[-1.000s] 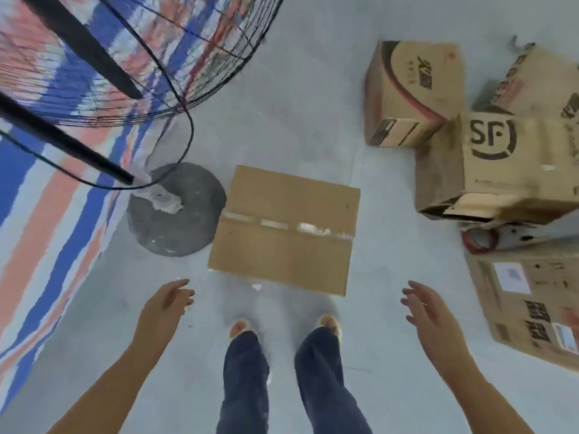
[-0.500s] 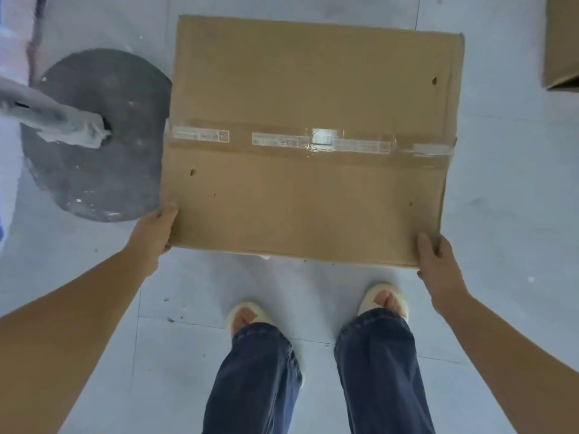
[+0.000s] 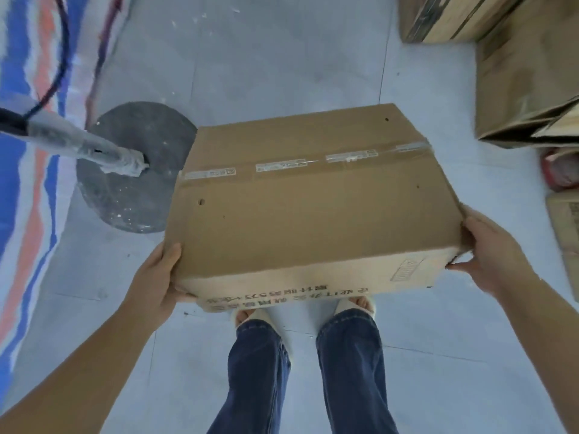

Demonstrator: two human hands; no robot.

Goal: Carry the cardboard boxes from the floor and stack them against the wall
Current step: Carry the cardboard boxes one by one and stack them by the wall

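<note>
A flat brown cardboard box, sealed with clear tape across its top, is held off the grey floor in front of my legs, its near side tipped up toward me. My left hand grips the box's near left corner, fingers under the bottom edge. My right hand clasps the near right corner the same way. More cardboard boxes lie on the floor to the right: one at the top right, a big one below it, another at the right edge.
The round grey base of a standing fan sits on the floor just left of the box, with its wrapped pole leaning out to the left. A blue, white and orange striped sheet covers the left side. A red-rimmed thing lies among the right-hand boxes.
My hands reached down, took the box by its near corners and lifted it off the floor. Its near side now shows and the box has shifted slightly right.
</note>
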